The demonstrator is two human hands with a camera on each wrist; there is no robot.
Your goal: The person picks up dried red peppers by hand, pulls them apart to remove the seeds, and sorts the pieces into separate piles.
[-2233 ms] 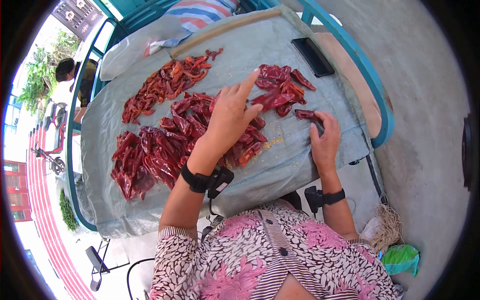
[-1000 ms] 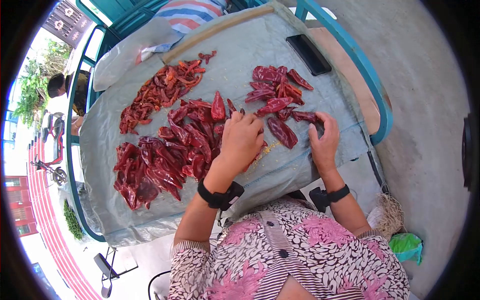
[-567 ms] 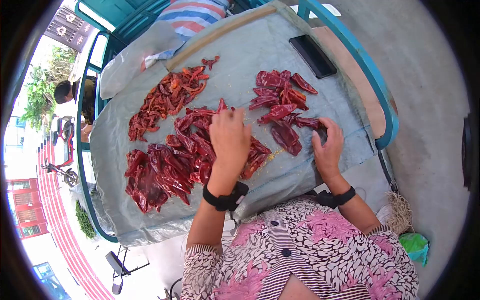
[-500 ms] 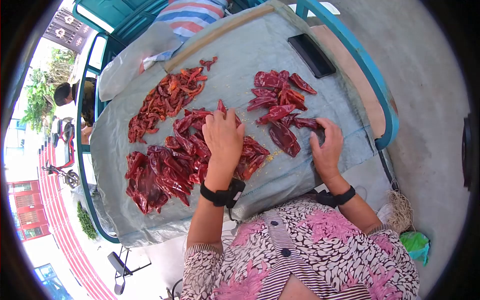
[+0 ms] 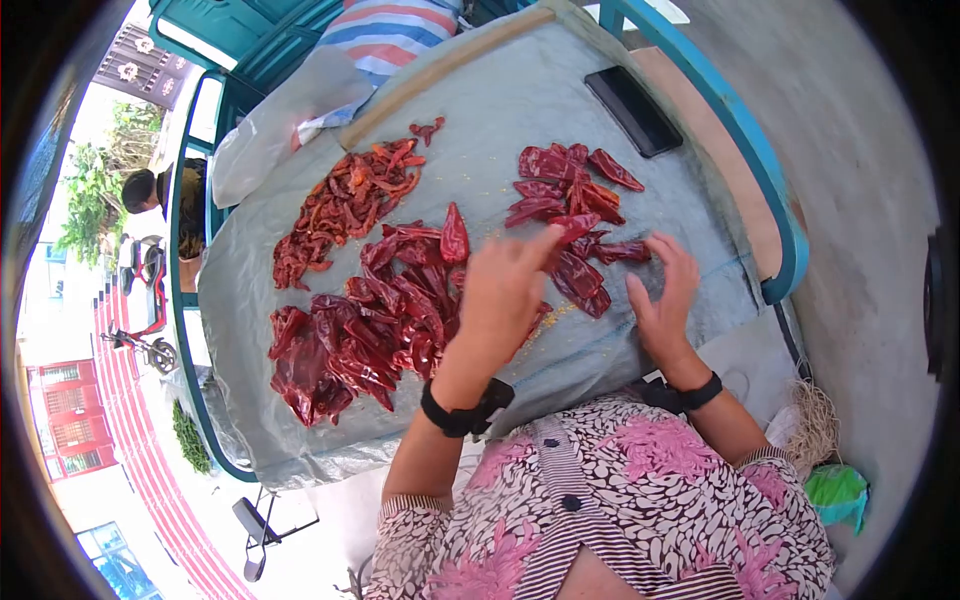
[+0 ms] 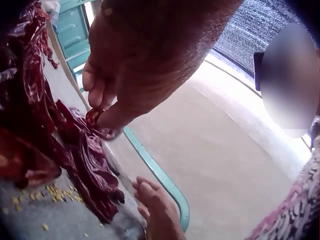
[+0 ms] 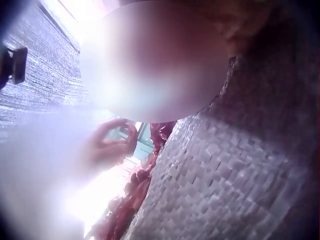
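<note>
Head: left grip [image 5: 503, 295] over small pepper pile [image 5: 568, 192] toward right edge of surface [image 5: 505, 85]; right grip [image 5: 668, 300] beside pile, relaxed. Left wrist: left grip pinching pepper [image 6: 93, 116]; slack pinch could drop it, we judge. Right wrist: glare blurs detail.

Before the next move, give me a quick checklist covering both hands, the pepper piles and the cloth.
1. Left hand at the small glossy pile: ok, its fingertips overlap the near edge in the head view.
2. Left hand's grip on a pepper: cannot tell, it is blurred and partly hides its fingertips.
3. Right hand clear of peppers: not ok, its fingertips are right at the end of a dark pepper.
4. Large pile apart from orange-red pile: ok, a strip of cloth shows between.
5. Cloth free of loose seeds: not ok.
6. Phone clear of peppers: ok.
</note>
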